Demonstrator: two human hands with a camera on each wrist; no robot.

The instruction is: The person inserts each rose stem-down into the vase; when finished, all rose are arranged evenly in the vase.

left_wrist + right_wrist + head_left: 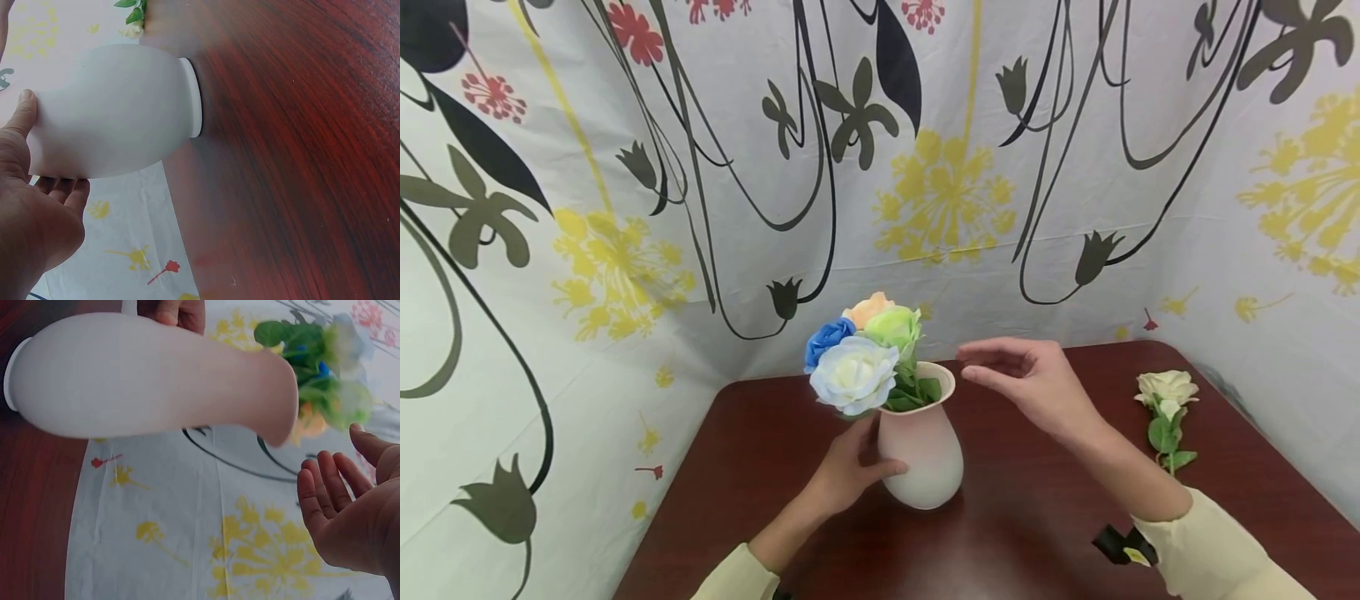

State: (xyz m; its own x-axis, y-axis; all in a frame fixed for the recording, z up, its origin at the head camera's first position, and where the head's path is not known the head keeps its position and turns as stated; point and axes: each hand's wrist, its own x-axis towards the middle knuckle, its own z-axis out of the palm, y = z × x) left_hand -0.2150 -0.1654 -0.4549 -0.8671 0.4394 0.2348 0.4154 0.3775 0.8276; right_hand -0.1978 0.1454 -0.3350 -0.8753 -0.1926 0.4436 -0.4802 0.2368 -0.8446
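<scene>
While the left hand (850, 471) holds the vase (925, 458) of flowers (865, 354) by its side on the table (1037, 517), the right hand (1037, 383) hovers open just right of the rim, holding nothing.

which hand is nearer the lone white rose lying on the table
Right. The right hand hovers beside the vase rim, well left of the white rose; the left hand holds the vase, farther away.

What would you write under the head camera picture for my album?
Left hand holds a pink vase of flowers; right hand hovers open beside it.
</scene>
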